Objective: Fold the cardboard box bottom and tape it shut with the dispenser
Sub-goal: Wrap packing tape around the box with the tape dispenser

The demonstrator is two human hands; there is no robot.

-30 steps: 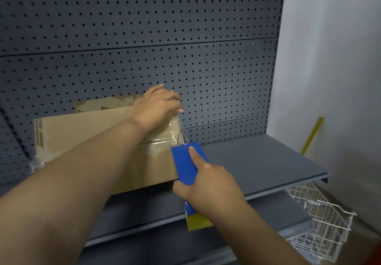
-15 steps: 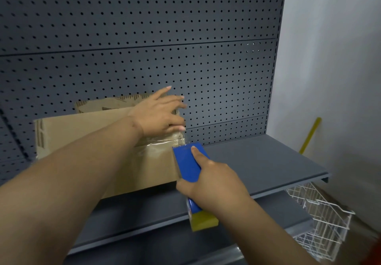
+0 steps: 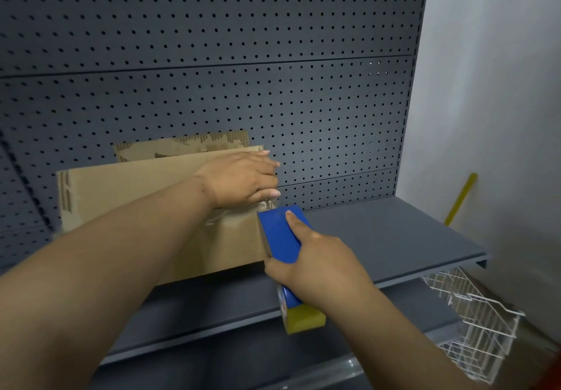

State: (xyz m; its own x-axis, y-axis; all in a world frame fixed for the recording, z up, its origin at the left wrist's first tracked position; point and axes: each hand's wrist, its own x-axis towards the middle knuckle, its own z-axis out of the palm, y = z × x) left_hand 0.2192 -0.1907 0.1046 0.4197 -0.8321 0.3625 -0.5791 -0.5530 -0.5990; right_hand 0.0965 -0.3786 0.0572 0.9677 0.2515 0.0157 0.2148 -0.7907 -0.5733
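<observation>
Now the cardboard box (image 3: pixel 145 195) stands on the grey shelf (image 3: pixel 379 237). Left hand (image 3: pixel 243 178) lies flat on the clear tape (image 3: pixel 264 206) w/ straight fingers; right hand (image 3: pixel 315 265) grips the blue tape dispenser (image 3: pixel 280 237). Best to keep tape pressed, then tear at the edge.

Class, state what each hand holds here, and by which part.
Right hand grips the blue tape dispenser round its body. Left hand holds nothing; it presses on the cardboard box.

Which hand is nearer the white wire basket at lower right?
Right. The right hand, gripping the blue tape dispenser, is closer to the wire basket; the left hand rests farther away on the cardboard box.
</observation>
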